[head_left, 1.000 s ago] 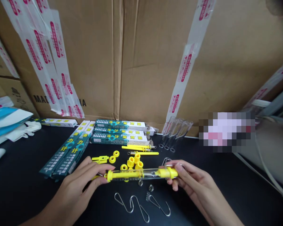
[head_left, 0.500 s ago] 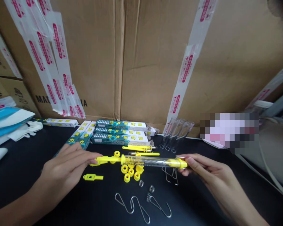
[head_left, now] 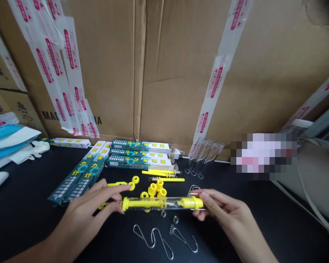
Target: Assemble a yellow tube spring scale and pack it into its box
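Here | right fingers [head_left: 207, 199] grip tube [head_left: 172, 200] | left fingers [head_left: 113, 209] at rim [head_left: 125, 204], hold unclear | foreground hooks [head_left: 151, 247] apart

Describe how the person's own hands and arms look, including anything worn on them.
The left hand and right hand are both ungloved. The visible forearms are bare, without sleeve, watch or bracelet. No markings can be made out; fingernail details are too small to tell.
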The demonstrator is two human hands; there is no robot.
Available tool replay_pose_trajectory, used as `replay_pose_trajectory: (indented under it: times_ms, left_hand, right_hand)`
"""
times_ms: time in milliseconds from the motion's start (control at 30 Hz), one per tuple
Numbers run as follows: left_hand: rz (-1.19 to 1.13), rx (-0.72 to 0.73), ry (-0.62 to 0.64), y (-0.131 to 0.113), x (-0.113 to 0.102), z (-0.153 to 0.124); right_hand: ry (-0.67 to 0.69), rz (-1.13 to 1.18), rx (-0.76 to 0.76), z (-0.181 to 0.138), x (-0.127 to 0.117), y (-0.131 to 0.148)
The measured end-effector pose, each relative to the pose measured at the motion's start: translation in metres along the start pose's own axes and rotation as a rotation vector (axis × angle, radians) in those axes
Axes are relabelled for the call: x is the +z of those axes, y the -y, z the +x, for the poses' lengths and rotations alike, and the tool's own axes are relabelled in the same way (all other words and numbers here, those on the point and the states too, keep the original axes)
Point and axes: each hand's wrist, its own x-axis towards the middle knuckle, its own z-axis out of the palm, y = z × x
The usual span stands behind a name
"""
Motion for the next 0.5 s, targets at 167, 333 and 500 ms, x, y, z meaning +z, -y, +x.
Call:
replay_pose_trajectory:
  times_ms: [167,333,500]
  left_hand:
    - [-0.156,-0.108,0.152,-0.009,0.003,-0.010]
    - [-0.151,-0.061,0.177,-0.003,0.001,-0.012]
    - [-0.033,-0.041,0.219,-0.002,0.001,-0.012]
  right_hand:
    - [-0.031,0.194,0.080,-0.004,0.009,-0.006]
    - [-0.029,0.261,0.106,-0.005,0.013,0.002]
    - [-0.033,0.259,0.126,-0.005,0.013,0.001]
